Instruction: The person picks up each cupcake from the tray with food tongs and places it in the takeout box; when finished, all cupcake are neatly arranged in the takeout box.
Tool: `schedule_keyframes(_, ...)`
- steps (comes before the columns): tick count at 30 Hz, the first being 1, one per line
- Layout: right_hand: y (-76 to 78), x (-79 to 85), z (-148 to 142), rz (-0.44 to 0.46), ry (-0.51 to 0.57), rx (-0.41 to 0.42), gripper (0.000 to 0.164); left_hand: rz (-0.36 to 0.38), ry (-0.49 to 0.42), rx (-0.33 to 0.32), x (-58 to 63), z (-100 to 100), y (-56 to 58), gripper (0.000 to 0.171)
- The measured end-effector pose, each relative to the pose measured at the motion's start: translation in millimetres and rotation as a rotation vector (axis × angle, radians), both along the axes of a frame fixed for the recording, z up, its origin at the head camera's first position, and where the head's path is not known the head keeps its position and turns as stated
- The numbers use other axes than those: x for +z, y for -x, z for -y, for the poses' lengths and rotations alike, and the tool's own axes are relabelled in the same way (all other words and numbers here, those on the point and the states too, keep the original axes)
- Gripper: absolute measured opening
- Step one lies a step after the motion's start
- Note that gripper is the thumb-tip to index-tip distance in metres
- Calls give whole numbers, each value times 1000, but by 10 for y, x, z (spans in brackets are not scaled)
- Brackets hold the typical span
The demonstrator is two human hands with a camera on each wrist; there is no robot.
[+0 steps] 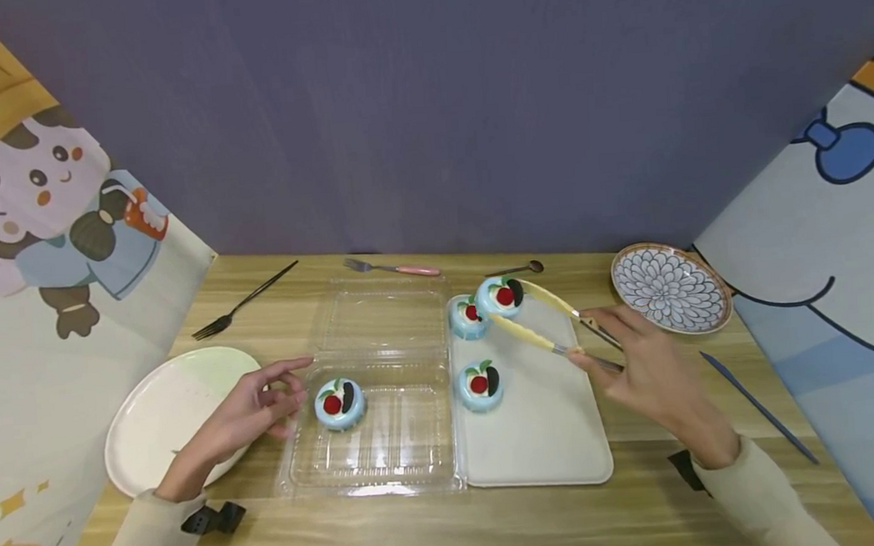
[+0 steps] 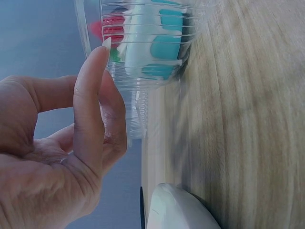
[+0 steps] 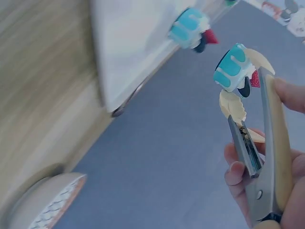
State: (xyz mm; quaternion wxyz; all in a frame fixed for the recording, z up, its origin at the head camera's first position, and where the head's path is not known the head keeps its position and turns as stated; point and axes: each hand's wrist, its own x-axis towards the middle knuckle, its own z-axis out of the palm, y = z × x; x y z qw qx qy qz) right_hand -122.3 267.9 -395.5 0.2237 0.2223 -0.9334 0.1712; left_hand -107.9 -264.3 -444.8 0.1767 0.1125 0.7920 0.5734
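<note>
Head view. Right hand (image 1: 641, 369) grasps the tongs (image 1: 522, 332); their yellow tips close about one light-blue cake, the lifted cake (image 1: 495, 300), over the far end of the tray (image 1: 545, 438). Far cake (image 1: 467, 319) sits just beside and partly behind it; near cake (image 1: 480, 390) rests lower on the tray. To the left, the open clear box (image 1: 396, 463) contains one box cake (image 1: 338, 406) by its left wall. Left hand (image 1: 253, 405), fingers loosely bent and grasping nothing, hangs at that wall, between plate (image 1: 141, 416) and box.

Left wrist view. Index fingertip overlaps the box wall, box cake showing through; actual contact cannot be told.

Right wrist view. Lifted cake sits between the tong tips, gripped at its sides, topping turned somewhat toward the hand; a gap separates it from the tray cake.

Judgement: step in hand appears to be carrying a cake by tongs, one already boxed. The next move likely calls for steady, light pressure, clearance past far cake, and a level lowering into the box's bare right part.
</note>
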Motion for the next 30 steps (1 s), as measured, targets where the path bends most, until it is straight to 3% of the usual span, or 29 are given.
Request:
schedule_keyframes(5, -40, 73, 234, -31, -42, 72, 60, -4, -4, -1, -21, 1, -13, 57)
schedule_keyframes(14, -202, 132, 699, 30, -53, 206, 57, 4, -4, 5, -22, 6, 8, 56)
schedule_keyframes(22, -359, 62, 1023, 113, -87, 373, 52, 5, 6, 6, -35, -1, 8, 57)
schedule_keyframes(30, -416, 88, 1307, 251, -204, 464, 52, 5, 8, 27, -18, -11, 10, 56)
